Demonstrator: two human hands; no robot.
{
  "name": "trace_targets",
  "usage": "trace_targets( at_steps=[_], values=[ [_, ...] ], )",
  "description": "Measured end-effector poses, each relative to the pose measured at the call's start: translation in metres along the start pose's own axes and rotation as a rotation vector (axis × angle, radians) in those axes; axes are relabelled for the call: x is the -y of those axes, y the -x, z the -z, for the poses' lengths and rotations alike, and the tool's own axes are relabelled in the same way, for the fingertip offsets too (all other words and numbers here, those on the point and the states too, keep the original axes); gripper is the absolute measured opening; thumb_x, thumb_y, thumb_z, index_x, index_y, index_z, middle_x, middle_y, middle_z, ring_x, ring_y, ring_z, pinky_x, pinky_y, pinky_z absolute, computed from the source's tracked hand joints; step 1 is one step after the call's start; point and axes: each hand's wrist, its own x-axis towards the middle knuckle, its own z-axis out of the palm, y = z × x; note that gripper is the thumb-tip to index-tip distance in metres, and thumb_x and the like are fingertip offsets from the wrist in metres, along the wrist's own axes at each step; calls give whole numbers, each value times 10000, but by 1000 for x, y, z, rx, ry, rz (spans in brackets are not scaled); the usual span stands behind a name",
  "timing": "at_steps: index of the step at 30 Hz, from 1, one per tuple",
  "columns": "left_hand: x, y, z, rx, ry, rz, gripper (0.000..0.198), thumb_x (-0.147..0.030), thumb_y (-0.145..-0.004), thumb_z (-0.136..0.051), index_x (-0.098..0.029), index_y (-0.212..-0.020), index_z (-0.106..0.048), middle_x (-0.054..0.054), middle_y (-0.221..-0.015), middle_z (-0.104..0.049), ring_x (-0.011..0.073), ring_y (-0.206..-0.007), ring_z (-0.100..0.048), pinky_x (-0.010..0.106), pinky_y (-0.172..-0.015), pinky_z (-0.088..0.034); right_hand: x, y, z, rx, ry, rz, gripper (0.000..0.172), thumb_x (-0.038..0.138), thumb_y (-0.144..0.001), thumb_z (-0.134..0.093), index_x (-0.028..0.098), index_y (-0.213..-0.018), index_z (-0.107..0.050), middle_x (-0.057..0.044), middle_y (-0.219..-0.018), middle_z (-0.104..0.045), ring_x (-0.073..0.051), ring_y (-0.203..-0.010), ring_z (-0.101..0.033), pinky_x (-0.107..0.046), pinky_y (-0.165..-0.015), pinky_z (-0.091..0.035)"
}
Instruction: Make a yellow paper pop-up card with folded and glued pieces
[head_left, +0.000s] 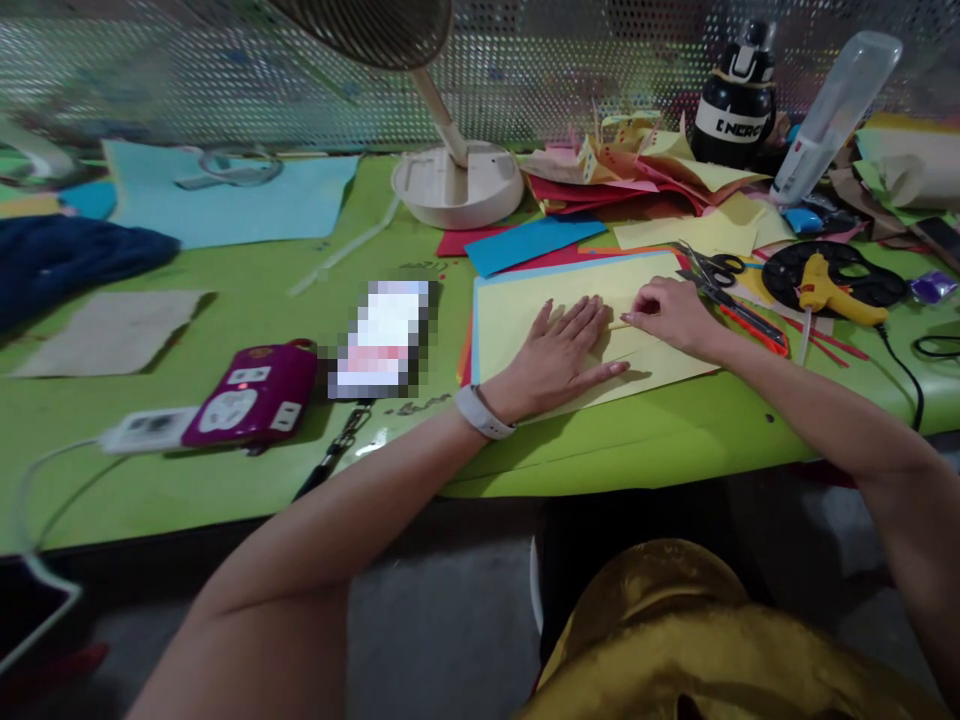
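My left hand (566,350) lies flat with fingers spread on a sheet of yellow paper (517,305), holding it down. My right hand (667,312) is closed in a pinch just right of the left fingertips. Between its thumb and finger is a small raised bit of yellow paper (618,323); whether this is a separate strip or part of the sheet I cannot make out. Light blue and red-orange sheets show under the yellow paper's left and top edges.
Behind the sheet lie a blue paper piece (532,243), a fan base (457,190) and paper scraps (637,165). To the right are scissors (716,268), a box cutter (750,318) and a yellow glue gun (832,292). A phone (382,340) and purple power strip (255,395) sit left.
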Motion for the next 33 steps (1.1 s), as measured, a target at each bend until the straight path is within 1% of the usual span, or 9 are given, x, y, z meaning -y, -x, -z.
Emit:
trace_targets(
  at_steps=[4, 5, 10, 14, 19, 24, 27, 30, 33],
  values=[
    [-2, -1, 2, -32, -9, -29, 879, -743, -1049, -349, -172, -1710, -245, 204, -1753, -328, 337, -1645, -290, 591, -1347, -121, 1, 0, 2, 17, -2, -1, 157, 300, -949, -730, 176, -857, -758, -77, -956, -716, -212, -881, -608, -391, -882, -412],
    [-4, -1, 3, -24, -14, -35, 888, -745, -1047, -353, -169, -1713, -236, 205, -1754, -327, 338, -1645, -289, 585, -1349, -122, 2, 0, 2, 26, 2, -3, 162, 308, -952, -725, 177, -863, -759, -76, -959, -716, -212, -884, -610, -391, -882, -411],
    [-9, -3, 9, 98, -26, -12, 943, -796, -1031, -239, -150, -1718, -214, 193, -1774, -277, 319, -1668, -218, 540, -1361, -114, 2, 0, 3, 29, 8, -18, 234, 385, -972, -695, 185, -869, -761, -73, -964, -720, -228, -919, -627, -421, -935, -399],
    [-9, -3, 9, 123, -6, -31, 1042, -843, -999, -162, -78, -1706, -189, 233, -1778, -217, 322, -1672, -189, 497, -1360, -146, 1, 0, 3, 34, 0, -20, 256, 414, -968, -694, 188, -871, -763, -75, -970, -720, -226, -909, -619, -413, -915, -388],
    [-4, -1, 4, 103, 12, -59, 1019, -845, -998, -188, -116, -1710, -178, 229, -1786, -191, 323, -1677, -160, 504, -1357, -162, 3, 0, 5, 42, 12, -43, 305, 457, -987, -673, 193, -872, -774, -78, -984, -733, -232, -938, -635, -430, -942, -385],
    [-3, 0, 4, 95, 22, -72, 979, -821, -1014, -212, -134, -1711, -179, 219, -1788, -195, 329, -1678, -155, 535, -1359, -164, -2, -1, 14, 74, 65, -93, 337, 493, -977, -683, 184, -896, -792, -90, -1001, -759, -246, -962, -668, -431, -932, -408],
    [-2, 0, 4, 100, 18, -72, 959, -805, -1023, -226, -138, -1711, -194, 211, -1794, -187, 325, -1678, -158, 524, -1363, -162, -7, -1, 22, 103, 119, -112, 304, 464, -971, -694, 184, -903, -793, -101, -999, -775, -268, -996, -674, -450, -944, -406],
    [-1, 1, 2, 84, 30, -75, 913, -779, -1035, -281, -186, -1722, -177, 175, -1802, -194, 318, -1679, -162, 523, -1366, -166, -11, -1, 28, 134, 172, -138, 256, 415, -973, -694, 187, -904, -788, -108, -1009, -787, -280, -1012, -679, -473, -966, -406],
    [1, 2, 0, 64, 45, -87, 899, -765, -1036, -330, -216, -1727, -159, 158, -1806, -198, 318, -1678, -177, 535, -1364, -174, -15, 0, 34, 166, 219, -158, 244, 382, -980, -683, 177, -894, -782, -111, -967, -787, -282, -986, -688, -494, -982, -411]
  ],
)
